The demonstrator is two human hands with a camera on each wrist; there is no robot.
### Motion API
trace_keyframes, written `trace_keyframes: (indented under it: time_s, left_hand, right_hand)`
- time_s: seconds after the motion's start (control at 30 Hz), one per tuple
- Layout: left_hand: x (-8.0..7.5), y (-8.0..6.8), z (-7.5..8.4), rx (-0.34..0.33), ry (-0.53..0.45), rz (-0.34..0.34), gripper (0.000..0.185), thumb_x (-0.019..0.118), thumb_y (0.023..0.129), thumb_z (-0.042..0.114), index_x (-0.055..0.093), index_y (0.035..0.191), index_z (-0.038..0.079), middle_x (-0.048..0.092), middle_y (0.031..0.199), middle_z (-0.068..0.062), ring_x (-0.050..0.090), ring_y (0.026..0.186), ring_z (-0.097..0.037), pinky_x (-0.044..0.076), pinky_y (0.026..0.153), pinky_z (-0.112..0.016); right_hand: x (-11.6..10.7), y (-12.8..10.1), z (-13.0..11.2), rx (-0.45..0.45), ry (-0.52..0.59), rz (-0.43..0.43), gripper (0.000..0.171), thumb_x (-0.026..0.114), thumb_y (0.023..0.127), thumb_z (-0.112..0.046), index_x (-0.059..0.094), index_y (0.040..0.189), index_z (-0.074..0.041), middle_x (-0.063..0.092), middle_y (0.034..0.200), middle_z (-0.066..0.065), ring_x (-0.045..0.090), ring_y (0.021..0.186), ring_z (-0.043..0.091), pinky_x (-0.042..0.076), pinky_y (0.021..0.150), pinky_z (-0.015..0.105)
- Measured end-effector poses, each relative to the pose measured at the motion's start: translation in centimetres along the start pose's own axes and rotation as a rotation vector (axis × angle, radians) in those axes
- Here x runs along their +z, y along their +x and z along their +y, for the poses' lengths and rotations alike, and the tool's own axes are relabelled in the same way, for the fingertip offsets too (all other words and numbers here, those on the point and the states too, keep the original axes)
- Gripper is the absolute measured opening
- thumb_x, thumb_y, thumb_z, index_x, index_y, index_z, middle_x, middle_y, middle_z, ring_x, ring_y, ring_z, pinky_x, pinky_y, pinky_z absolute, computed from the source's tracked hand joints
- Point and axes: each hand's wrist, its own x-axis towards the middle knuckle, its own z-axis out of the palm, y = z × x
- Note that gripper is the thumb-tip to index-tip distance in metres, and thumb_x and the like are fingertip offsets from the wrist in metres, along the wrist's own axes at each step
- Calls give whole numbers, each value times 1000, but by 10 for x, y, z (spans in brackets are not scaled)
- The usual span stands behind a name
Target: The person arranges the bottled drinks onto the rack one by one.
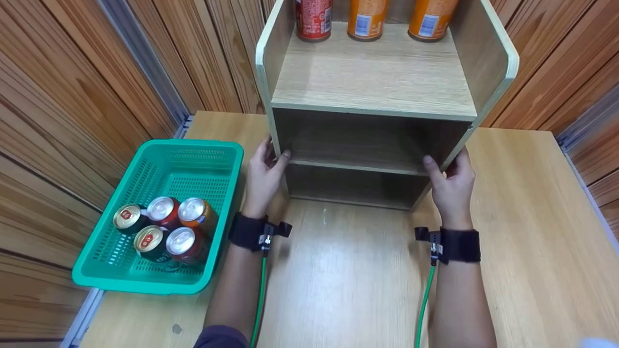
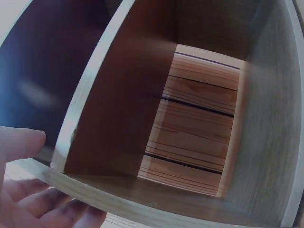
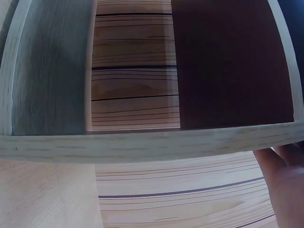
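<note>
A small wooden shelf unit [image 1: 372, 77] stands on the table in the head view. My left hand [image 1: 263, 179] grips its left side panel, with the thumb on the inner side and the fingers outside. At the right panel, my right hand [image 1: 452, 186] holds on in the same way. The left wrist view shows the left thumb [image 2: 21, 142] and fingers on either side of the panel's edge. Part of the right hand [image 3: 289, 190] appears under the panel edge in the right wrist view. A red can [image 1: 314, 19] and two orange cans [image 1: 367, 19] stand on the upper board.
Left of the shelf unit, a green plastic basket [image 1: 225, 159] contains several drink cans [image 1: 181, 240]. Wood-plank walls [image 1: 63, 72] rise behind and to the left. A green cable [image 1: 261, 295] runs from each black wrist strap [image 1: 249, 232]. Bare tabletop [image 1: 348, 270] lies between the forearms.
</note>
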Motion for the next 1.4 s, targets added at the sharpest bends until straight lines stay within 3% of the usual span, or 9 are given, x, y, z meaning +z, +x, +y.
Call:
trace_keyframes:
  time_s: [0.13, 0.27, 0.4, 0.53, 0.7, 0.87, 1.07, 1.23, 1.4]
  left_hand:
    - [-4, -13, 16, -48, 15, 16, 55, 58, 85, 5, 34, 132, -6, 45, 126, -24, 48, 112, -26, 43, 87, -34]
    - [-10, -23, 20, -15, 68, 29, 53, 60, 85, 12, 37, 132, -2, 50, 122, -22, 51, 109, -24, 44, 86, -32]
    - [-20, -31, 26, 29, 151, 37, 51, 59, 86, 25, 41, 132, 9, 56, 118, -11, 54, 106, -15, 44, 85, -28]
    - [-38, -39, 47, 38, 190, 50, 51, 58, 86, 31, 43, 131, 13, 59, 114, -6, 56, 102, -12, 46, 83, -28]
    - [-76, -47, 66, -3, 255, 72, 47, 59, 85, 32, 47, 127, 15, 61, 110, -4, 56, 100, -10, 45, 84, -30]
    - [-124, -51, 69, -11, 376, 81, 43, 58, 85, 33, 53, 122, 13, 62, 108, -5, 57, 99, -11, 45, 83, -29]
    - [-180, -65, 74, -105, 663, 52, 51, 53, 84, 46, 54, 122, 12, 61, 110, -7, 57, 99, -18, 46, 82, -37]
    - [-221, -68, 70, -254, 867, -12, 69, 46, 81, 59, 49, 126, 7, 55, 118, -17, 50, 107, -33, 39, 84, -52]
    - [-246, -72, 51, -392, 950, -189, 78, 43, 81, 62, 39, 133, 3, 47, 124, -25, 43, 110, -41, 36, 82, -58]
  right_hand:
    - [1, 1, 2, -8, -3, 12, 46, 65, 77, 1, 51, 121, -3, 53, 115, 19, 50, 106, 29, 41, 88, 32]
    - [0, 2, 2, -10, -39, 28, 44, 67, 76, -1, 54, 118, -4, 56, 113, 16, 53, 104, 28, 43, 86, 31]
    - [-2, 4, 0, -20, -87, 36, 44, 69, 75, -4, 55, 117, -5, 57, 113, 14, 54, 103, 27, 44, 85, 30]
    - [-5, 7, 3, -52, -115, 38, 43, 70, 75, -4, 56, 115, -5, 58, 112, 12, 55, 102, 26, 45, 83, 30]
    - [-12, 9, 22, -91, -181, 21, 47, 70, 74, -5, 56, 118, -10, 58, 114, 5, 54, 104, 20, 45, 83, 29]
    - [-14, 12, 35, -89, -294, 11, 43, 70, 76, -14, 56, 116, -13, 59, 113, -1, 54, 102, 13, 46, 81, 26]
    - [-12, 11, 34, -47, -354, 13, 38, 70, 76, -20, 58, 111, -9, 61, 107, 0, 56, 94, 10, 46, 74, 21]
    - [-12, 12, 32, -27, -333, -5, 40, 68, 78, -16, 56, 115, -13, 59, 113, 1, 55, 99, 12, 47, 80, 27]
    - [-13, 12, 32, -27, -331, -11, 40, 68, 78, -12, 56, 116, -11, 59, 114, 2, 55, 99, 13, 47, 80, 27]
